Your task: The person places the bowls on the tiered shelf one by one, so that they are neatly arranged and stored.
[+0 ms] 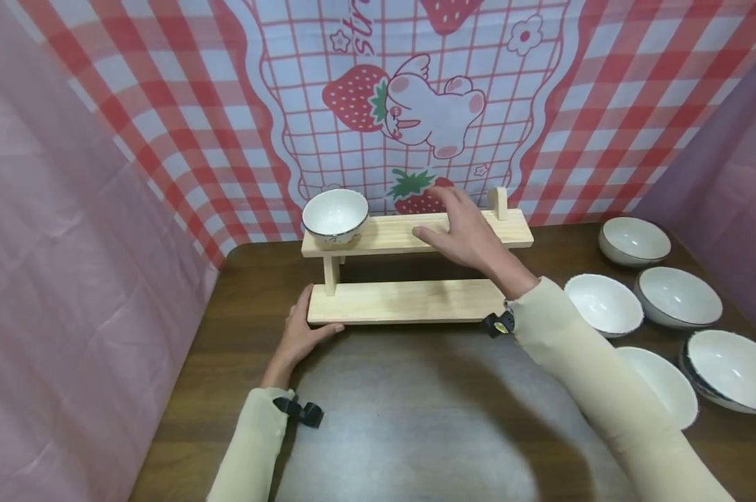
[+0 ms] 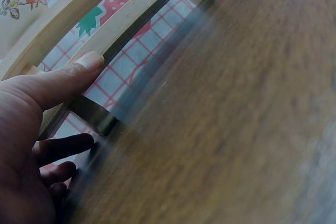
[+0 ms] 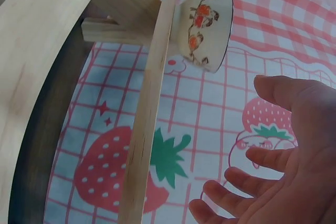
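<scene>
L hand point(image 1: 301, 335): grips rack point(image 1: 403, 301) L end | R hand point(image 1: 464, 231): fingers apart, shelf bowl point(image 1: 335, 213) to its L | rack axis L-R

Your two-tier display shelf point(image 1: 409, 302) stands on table point(image 1: 384, 418) at twelve o'clock, cloth backdrop point(image 1: 441, 115) behind. Ceramic bowl point(image 1: 335, 213) on upper tier point(image 1: 398, 235), at its nine-o'clock end. Right of shelf, five more bowls point(image 1: 679, 296) at your two o'clock.

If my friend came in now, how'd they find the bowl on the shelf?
On the brown table, find the wooden shelf at the back. The bowl sits on the top board, at the left end. It's the only one up there; the other bowls are on the table, to the right.
</scene>
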Demonstrator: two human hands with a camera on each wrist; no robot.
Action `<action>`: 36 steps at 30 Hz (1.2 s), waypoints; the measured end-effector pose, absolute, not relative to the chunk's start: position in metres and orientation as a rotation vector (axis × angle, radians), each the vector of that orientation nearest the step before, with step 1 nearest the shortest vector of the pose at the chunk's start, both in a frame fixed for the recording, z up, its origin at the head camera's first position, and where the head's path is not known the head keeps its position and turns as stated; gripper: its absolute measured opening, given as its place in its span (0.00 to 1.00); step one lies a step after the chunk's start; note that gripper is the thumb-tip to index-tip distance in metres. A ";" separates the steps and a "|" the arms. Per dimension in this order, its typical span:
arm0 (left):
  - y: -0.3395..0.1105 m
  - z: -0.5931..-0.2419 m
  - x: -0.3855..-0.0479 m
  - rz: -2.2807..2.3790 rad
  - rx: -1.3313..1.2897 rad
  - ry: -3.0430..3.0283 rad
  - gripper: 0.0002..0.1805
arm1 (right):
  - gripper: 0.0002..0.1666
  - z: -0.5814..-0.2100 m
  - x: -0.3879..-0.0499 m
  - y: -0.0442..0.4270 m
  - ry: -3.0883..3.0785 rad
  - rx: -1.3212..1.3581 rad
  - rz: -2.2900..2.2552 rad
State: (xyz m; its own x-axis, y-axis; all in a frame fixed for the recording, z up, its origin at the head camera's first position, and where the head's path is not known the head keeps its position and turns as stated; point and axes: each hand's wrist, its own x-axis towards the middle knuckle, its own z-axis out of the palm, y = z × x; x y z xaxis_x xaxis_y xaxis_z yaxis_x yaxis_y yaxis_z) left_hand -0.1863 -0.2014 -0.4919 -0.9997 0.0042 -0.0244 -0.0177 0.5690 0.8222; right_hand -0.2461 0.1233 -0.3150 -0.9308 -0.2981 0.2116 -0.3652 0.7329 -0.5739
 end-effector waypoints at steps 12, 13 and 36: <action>-0.202 -0.491 -0.185 1.466 -0.008 2.753 0.60 | 0.45 -0.322 -0.235 0.155 -2.807 0.515 0.937; -0.201 -0.491 -0.185 1.470 -0.010 2.751 0.60 | 0.45 -0.322 -0.234 0.157 -2.802 0.515 0.936; -0.202 -0.492 -0.185 1.468 -0.011 2.757 0.59 | 0.46 -0.326 -0.224 0.227 -2.836 0.242 0.908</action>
